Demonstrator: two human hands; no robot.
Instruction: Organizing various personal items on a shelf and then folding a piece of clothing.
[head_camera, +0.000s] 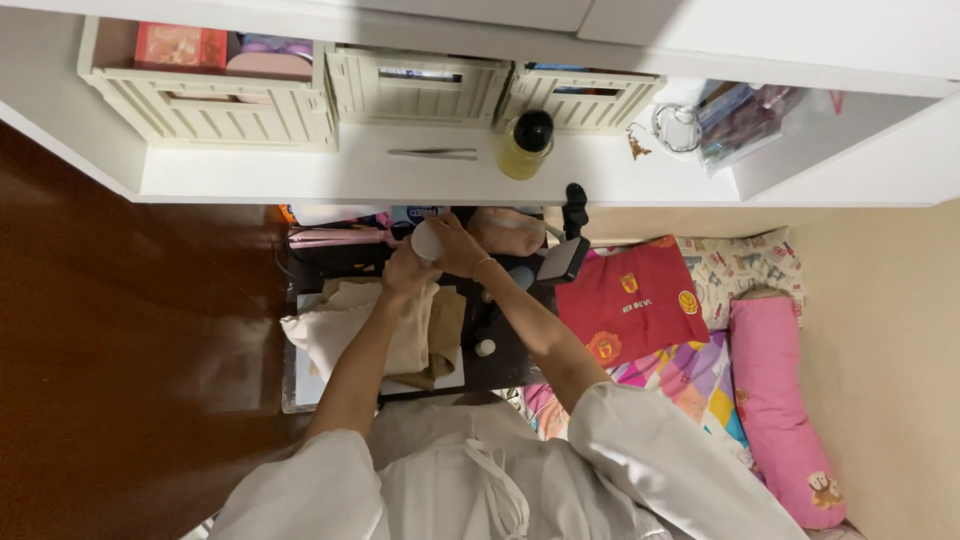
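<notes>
my left hand (405, 268) and my right hand (458, 245) meet over the far edge of the dark counter (500, 355), both on one small white round container (427, 241). the container sits up between the two hands, just under the white shelf (400, 175), clear of the counter surface.

progress, as judged from this view: the container is lifted and held, so pick-up is done. whether its lid is on, loosened or off i cannot tell; the hands cover the sides and only the pale round top shows. nothing from it appears applied or poured anywhere.

grip, left: fingers curled up from below and touching the container's near side; closed on it as far as i can see. grip, right: fingers wrapped over the far side and top edge, clamped on the same container, a thin band at the wrist. the exact finger spacing is hidden on both.

surroundings: a beige cloth (375, 325) lies crumpled on the counter under my left forearm, on a pale tray or board. a small white round cap-like item (485, 348) rests on the counter near my right forearm, apart from both hands. on the shelf stand a yellow bottle with a black cap (524, 146), tweezers (432, 153) and cream slatted crates (215, 105). a red cloth (625, 300) and a pink pillow (780, 400) lie on the bed to the right.
</notes>
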